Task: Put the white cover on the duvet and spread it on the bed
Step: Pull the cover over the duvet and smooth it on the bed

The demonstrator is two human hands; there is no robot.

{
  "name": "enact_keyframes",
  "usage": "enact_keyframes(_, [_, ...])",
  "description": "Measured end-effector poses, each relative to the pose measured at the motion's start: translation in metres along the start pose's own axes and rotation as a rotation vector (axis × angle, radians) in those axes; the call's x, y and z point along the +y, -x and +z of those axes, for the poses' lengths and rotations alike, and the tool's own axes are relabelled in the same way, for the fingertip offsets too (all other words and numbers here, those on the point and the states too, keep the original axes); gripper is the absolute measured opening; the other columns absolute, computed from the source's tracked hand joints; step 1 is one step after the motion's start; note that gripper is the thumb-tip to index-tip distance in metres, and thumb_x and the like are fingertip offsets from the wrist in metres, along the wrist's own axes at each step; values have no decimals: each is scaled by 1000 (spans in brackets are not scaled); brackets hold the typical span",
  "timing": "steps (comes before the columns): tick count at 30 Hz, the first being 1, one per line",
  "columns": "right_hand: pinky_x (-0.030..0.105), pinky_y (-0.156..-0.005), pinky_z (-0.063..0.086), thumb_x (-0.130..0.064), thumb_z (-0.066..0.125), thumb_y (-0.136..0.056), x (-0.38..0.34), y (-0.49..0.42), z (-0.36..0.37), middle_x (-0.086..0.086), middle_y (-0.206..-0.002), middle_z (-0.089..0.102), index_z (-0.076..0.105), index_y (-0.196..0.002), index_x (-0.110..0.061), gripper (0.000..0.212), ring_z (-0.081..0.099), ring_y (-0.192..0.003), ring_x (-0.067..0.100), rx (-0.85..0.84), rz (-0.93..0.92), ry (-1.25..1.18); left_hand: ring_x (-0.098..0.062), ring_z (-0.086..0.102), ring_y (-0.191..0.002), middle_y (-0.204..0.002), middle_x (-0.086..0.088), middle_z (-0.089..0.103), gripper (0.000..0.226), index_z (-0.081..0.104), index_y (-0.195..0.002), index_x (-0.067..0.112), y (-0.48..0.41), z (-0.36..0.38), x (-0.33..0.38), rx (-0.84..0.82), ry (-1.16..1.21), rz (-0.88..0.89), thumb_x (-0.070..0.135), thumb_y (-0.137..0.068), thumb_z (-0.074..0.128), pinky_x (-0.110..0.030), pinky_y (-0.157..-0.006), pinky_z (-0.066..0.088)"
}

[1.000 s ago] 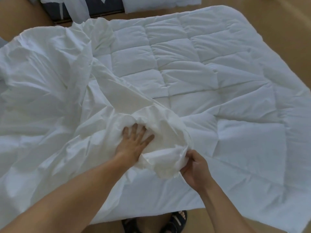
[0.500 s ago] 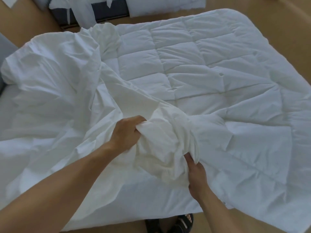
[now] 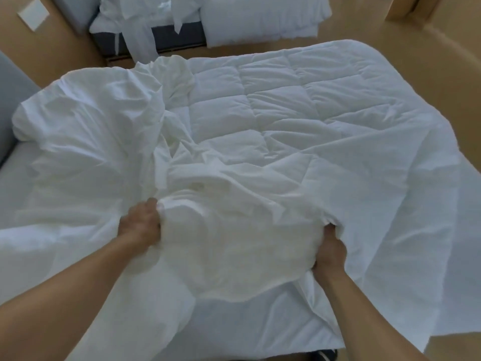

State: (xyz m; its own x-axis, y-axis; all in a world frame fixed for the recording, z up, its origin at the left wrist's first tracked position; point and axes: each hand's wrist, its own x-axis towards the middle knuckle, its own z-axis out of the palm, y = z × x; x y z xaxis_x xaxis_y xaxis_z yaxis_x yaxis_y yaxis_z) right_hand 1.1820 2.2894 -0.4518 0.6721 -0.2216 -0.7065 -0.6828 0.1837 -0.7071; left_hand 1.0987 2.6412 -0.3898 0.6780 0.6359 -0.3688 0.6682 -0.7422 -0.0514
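The cover (image 3: 86, 142) is thin, plain white woven cloth, matt and heavily creased. It bunches into soft folds where the left hand (image 3: 140, 225) and right hand (image 3: 330, 252) grip it. The duvet (image 3: 286, 100) is thicker white cloth, padded and puffy, stitched into quilted squares. It is also matt, with finer wrinkles along the seams. The floor (image 3: 429, 61) is a smooth, even tan with a dull sheen; whether it is wood or vinyl cannot be told. A grey panel (image 3: 13, 95) at the left edge looks like matt upholstery cloth. The flat white square (image 3: 33, 14) on the floor looks like paper or card.
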Motion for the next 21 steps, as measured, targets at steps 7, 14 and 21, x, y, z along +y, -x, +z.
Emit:
enact_keyframes(7, [39,-80,56,-47,48,-100,22,-7,-15,5,-108,75,68,-114,-15,40,73,-95,23,-315,131,-239,-26,5,-151,-164,-5,11,97,15,-156,18,72,19,156,8,-370,776,54,-80,62,-54,-121,-3])
enact_keyframes(14, [47,-92,55,-32,41,-103,33,-15,-30,14,-118,71,64,-124,-12,37,69,-107,30,-413,274,-375,-42,-20,-148,-160,-14,-29,115,-21,-154,14,47,95,185,-140,-724,617,30,-85,71,-74,-110,-1])
enact_keyframes(21, [56,-106,43,-11,41,-93,85,-27,-63,17,-123,67,63,-125,-5,39,60,-118,37,-411,308,-234,-33,58,-119,-134,-10,57,40,49,-137,14,14,96,184,-66,-559,730,22,-99,47,-41,-96,45])
